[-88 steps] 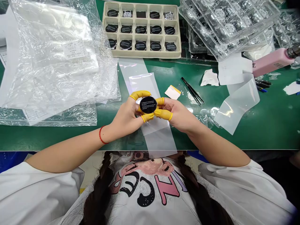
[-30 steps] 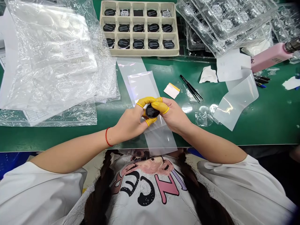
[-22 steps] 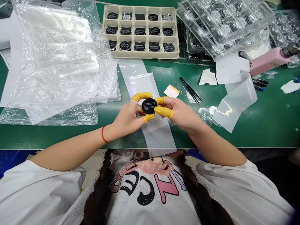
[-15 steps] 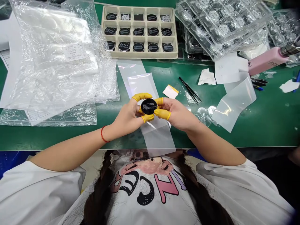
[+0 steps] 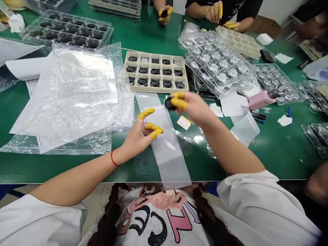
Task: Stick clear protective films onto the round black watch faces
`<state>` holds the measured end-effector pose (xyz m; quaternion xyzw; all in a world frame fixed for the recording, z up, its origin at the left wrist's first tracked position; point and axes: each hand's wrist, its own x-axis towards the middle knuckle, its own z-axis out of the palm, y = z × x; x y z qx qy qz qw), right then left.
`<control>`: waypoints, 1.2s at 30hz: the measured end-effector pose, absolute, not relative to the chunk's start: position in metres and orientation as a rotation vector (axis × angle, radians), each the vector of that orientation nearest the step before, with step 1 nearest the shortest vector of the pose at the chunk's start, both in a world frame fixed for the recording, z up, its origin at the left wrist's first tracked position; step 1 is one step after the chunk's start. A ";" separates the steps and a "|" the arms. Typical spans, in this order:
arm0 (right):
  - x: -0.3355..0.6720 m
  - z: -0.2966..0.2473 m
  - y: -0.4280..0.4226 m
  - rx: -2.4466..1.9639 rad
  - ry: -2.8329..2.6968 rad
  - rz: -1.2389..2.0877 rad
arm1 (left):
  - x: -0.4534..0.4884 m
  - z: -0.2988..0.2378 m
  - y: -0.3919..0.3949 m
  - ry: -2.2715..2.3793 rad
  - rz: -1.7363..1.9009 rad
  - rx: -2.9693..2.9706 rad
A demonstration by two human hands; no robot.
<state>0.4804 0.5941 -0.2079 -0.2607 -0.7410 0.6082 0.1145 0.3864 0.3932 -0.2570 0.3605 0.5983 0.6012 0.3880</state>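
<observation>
My right hand (image 5: 196,106), with yellow finger cots, pinches a round black watch face (image 5: 169,104) by its edge. It is held over the table, just below a beige tray (image 5: 159,90) whose pockets hold several similar black discs with white print. Motion blurs the disc, so its print cannot be read. My left hand (image 5: 137,136) holds nothing; its index finger is stretched out apart from the thumb and middle finger. Beneath both hands lie translucent film sheets (image 5: 170,160). A small white pad with a yellow edge (image 5: 183,123) rests below my right hand.
Plastic bags (image 5: 77,99) cover the left side. Clear blister trays (image 5: 215,61) are stacked at the right, beside a pink bottle (image 5: 260,100). Another filled clear tray (image 5: 69,32) stands at the back left. Co-workers' hands (image 5: 165,14) are across the table.
Both hands held the watch face before. My left hand has let go, and my right hand has carried it up towards the tray. The view has tilted up, showing co-workers; my right arm now hides the tweezers.
</observation>
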 end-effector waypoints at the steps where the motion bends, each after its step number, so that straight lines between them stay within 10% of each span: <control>1: 0.462 -0.206 0.614 -0.816 -2.166 1.604 | 0.382 -0.258 0.394 1.538 1.558 0.882; 7: 0.325 -0.216 0.718 -0.996 -2.259 0.802 | 0.373 -0.274 0.400 1.530 1.615 0.795; 24: 0.194 -0.244 0.731 -1.101 -2.862 0.513 | 0.369 -0.286 0.413 1.427 1.517 0.591; 36: 0.412 -0.201 0.577 -0.473 -2.946 0.337 | 0.378 -0.275 0.401 1.345 1.651 0.723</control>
